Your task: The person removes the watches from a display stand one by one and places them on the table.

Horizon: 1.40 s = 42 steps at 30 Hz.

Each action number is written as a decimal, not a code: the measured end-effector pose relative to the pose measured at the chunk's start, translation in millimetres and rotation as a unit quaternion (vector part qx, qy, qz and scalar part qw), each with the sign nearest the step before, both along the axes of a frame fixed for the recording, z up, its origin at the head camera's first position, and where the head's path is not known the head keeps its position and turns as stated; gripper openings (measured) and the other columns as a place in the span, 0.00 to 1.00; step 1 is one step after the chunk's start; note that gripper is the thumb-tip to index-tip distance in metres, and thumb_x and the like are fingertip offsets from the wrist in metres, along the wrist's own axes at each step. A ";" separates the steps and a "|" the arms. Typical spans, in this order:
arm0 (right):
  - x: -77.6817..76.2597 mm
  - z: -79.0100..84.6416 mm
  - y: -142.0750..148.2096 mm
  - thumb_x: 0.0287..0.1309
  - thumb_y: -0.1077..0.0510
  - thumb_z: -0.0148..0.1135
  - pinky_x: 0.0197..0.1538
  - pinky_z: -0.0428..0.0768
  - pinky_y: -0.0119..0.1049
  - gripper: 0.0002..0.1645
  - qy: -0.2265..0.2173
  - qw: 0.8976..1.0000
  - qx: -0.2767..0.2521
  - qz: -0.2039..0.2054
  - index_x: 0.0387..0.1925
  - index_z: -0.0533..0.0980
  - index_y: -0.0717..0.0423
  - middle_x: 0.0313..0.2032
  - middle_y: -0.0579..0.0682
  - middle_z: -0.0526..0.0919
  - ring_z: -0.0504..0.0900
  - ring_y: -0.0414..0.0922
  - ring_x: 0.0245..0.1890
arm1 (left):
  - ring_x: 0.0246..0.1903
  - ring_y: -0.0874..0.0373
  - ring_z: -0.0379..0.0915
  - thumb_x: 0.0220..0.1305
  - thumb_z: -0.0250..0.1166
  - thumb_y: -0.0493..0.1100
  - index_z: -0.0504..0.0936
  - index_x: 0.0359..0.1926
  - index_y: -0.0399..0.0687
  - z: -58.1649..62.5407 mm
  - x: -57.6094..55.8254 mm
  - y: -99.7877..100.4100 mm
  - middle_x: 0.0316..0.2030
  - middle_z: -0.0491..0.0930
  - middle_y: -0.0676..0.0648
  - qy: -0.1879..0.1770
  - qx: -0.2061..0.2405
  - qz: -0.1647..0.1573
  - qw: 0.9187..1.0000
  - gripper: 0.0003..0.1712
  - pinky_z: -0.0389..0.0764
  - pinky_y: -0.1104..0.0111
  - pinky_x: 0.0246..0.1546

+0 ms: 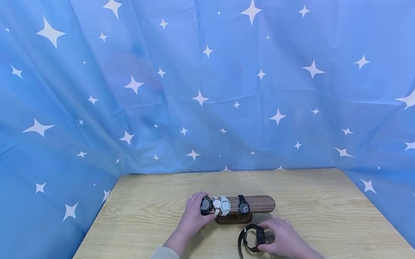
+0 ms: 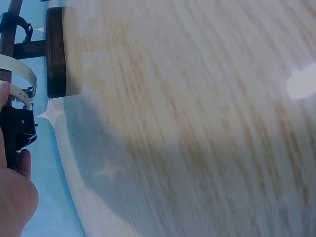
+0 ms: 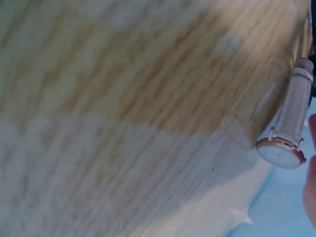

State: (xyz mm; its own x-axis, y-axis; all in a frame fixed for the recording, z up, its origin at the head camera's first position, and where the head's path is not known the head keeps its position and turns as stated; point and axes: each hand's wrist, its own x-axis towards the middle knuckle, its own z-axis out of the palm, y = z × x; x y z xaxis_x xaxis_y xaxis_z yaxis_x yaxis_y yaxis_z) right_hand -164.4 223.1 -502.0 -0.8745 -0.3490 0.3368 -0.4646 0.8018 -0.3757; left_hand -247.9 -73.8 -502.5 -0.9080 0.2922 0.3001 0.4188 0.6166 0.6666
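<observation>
My left hand [image 1: 192,218] grips a round black watch [image 1: 206,205] at the left end of a dark wooden watch stand [image 1: 263,204], its thumb beside a small white-strapped watch [image 1: 217,203]. The left wrist view shows fingers around the black case [image 2: 20,126]. In front of the stand, my right hand [image 1: 283,237] pinches a black watch [image 1: 260,237] by its case, thumb below and fingers above. Its strap is looped to the left, with one end hanging. Close to this hand in the right wrist view is a watch with a pale strap and rose-gold rim [image 3: 281,152].
A white square watch [image 1: 225,206] and a black square watch [image 1: 244,207] hang on the stand's bar, which rests on a dark wooden base [image 1: 233,219]. The wooden table [image 1: 151,208] ends at a blue star-patterned curtain [image 1: 225,77] at the back and sides.
</observation>
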 end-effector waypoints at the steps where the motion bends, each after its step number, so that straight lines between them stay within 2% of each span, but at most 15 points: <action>1: 0.1 -0.6 0.1 0.33 0.35 0.73 0.42 0.64 0.39 0.32 0.003 1.000 0.002 0.001 0.38 0.79 0.48 0.38 0.39 0.82 0.77 0.42 0.40 | 0.57 0.48 0.60 0.47 0.74 0.50 0.67 0.61 0.48 0.1 -0.1 0.1 0.59 0.66 0.46 -0.001 0.000 0.000 1.000 0.41 0.69 0.54 0.55; 13: 1.1 -7.4 0.8 0.31 0.35 0.74 0.40 0.62 0.35 0.34 0.034 0.999 0.016 0.009 0.39 0.79 0.51 0.38 0.41 0.82 0.77 0.42 0.40 | 0.56 0.48 0.60 0.47 0.74 0.49 0.68 0.60 0.45 0.9 -0.9 0.5 0.59 0.66 0.45 0.007 0.002 -0.004 1.000 0.41 0.69 0.54 0.55; 15: 1.0 -6.7 1.2 0.32 0.34 0.73 0.39 0.62 0.35 0.35 0.027 0.999 0.018 0.010 0.40 0.79 0.51 0.39 0.42 0.82 0.77 0.42 0.40 | 0.56 0.47 0.60 0.46 0.74 0.49 0.68 0.60 0.45 0.5 -1.5 0.5 0.59 0.67 0.45 0.010 0.002 -0.004 1.000 0.41 0.69 0.53 0.55; 17: 0.9 -4.1 1.6 0.34 0.33 0.72 0.41 0.64 0.37 0.36 0.010 1.000 0.016 0.006 0.42 0.79 0.52 0.40 0.42 0.82 0.77 0.43 0.41 | 0.57 0.48 0.60 0.47 0.74 0.49 0.67 0.60 0.46 0.6 -1.7 0.6 0.59 0.66 0.46 0.008 0.001 -0.003 1.000 0.41 0.68 0.54 0.56; 20: -1.0 3.1 1.7 0.38 0.34 0.70 0.46 0.71 0.44 0.39 -0.024 1.000 0.001 0.004 0.46 0.78 0.56 0.43 0.46 0.81 0.77 0.47 0.44 | 0.57 0.48 0.60 0.46 0.74 0.49 0.68 0.60 0.46 1.0 -2.0 0.7 0.59 0.67 0.45 0.012 0.000 -0.003 1.000 0.40 0.69 0.54 0.55; 22: -2.9 8.3 1.0 0.40 0.35 0.70 0.48 0.74 0.49 0.39 -0.041 0.999 -0.016 -0.004 0.48 0.76 0.58 0.44 0.47 0.80 0.77 0.49 0.45 | 0.56 0.48 0.60 0.46 0.74 0.49 0.68 0.60 0.46 1.4 -2.0 0.5 0.59 0.67 0.45 0.013 0.000 -0.003 1.000 0.40 0.69 0.54 0.55; 24: -4.9 13.1 -0.4 0.41 0.39 0.71 0.48 0.76 0.50 0.39 -0.049 0.998 -0.031 -0.011 0.50 0.75 0.60 0.44 0.47 0.79 0.77 0.49 0.45 | 0.56 0.47 0.60 0.47 0.74 0.49 0.68 0.60 0.45 1.9 -1.7 0.3 0.59 0.67 0.45 0.012 0.001 -0.004 1.000 0.40 0.69 0.53 0.55; 30: -10.2 21.4 -4.9 0.41 0.44 0.73 0.46 0.77 0.47 0.37 -0.053 0.997 -0.043 -0.032 0.53 0.74 0.57 0.41 0.43 0.77 0.76 0.44 0.43 | 0.57 0.47 0.60 0.47 0.74 0.49 0.68 0.60 0.47 2.4 -0.9 0.1 0.59 0.66 0.45 0.001 -0.001 -0.001 1.000 0.40 0.68 0.54 0.56; 37: -15.8 24.1 -7.2 0.42 0.48 0.73 0.46 0.78 0.46 0.37 -0.055 0.997 -0.050 -0.030 0.54 0.73 0.59 0.39 0.44 0.78 0.76 0.43 0.41 | 0.58 0.46 0.59 0.47 0.74 0.49 0.67 0.61 0.46 1.2 0.7 -0.2 0.60 0.65 0.45 -0.006 0.001 -0.005 1.000 0.41 0.68 0.53 0.57; 42: -20.9 27.9 -10.4 0.42 0.49 0.74 0.46 0.78 0.43 0.37 -0.035 0.998 -0.051 -0.024 0.54 0.73 0.59 0.39 0.43 0.76 0.75 0.41 0.41 | 0.58 0.47 0.59 0.47 0.74 0.49 0.67 0.61 0.46 -0.3 0.1 0.1 0.60 0.65 0.45 -0.001 0.003 -0.004 1.000 0.41 0.68 0.53 0.56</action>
State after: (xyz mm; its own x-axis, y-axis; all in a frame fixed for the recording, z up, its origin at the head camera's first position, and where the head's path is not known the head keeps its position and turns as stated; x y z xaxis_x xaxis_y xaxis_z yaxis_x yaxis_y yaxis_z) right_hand -185.3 212.6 -474.1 -0.9121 -0.2728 0.3062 -0.3962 0.7787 -0.4865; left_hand -247.8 -73.7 -502.8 -0.9063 0.2980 0.2997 0.4223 0.6098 0.6707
